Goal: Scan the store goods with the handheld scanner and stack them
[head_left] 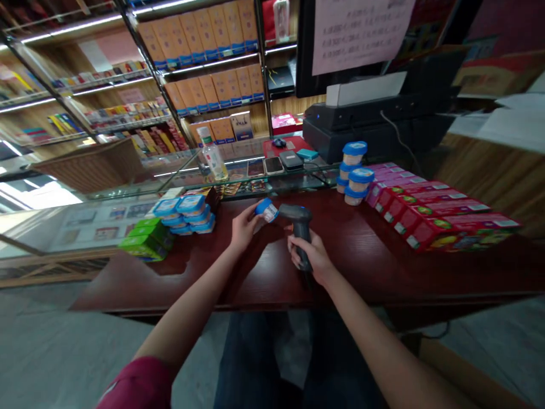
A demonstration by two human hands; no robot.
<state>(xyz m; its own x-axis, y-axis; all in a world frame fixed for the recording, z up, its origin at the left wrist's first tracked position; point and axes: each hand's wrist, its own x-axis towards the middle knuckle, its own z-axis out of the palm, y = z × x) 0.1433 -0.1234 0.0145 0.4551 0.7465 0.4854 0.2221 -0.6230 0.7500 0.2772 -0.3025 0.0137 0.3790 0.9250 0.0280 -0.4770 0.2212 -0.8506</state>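
My left hand [246, 227] grips a small tub with a blue lid [267, 210], tilted so that its lid faces the scanner. Wrapped round the handle of a black barcode scanner [301, 227] is my right hand [313, 253], with the scanner's head pointing left at the tub, close to it. Both are held above the dark red-brown counter [259, 278]. Stacked tubs with blue lids [359, 182] stand to the right of the scanner. Off to the left of my left hand sit blue-lidded rectangular containers [190, 213] in a stack.
Green boxes [147, 238] lie at the counter's left. Red and purple boxes [443, 221] line its right side. Behind are a bottle [213, 156], phones [273, 165] on glass, and a black machine [336, 122] beneath a monitor with a paper sheet [361, 34].
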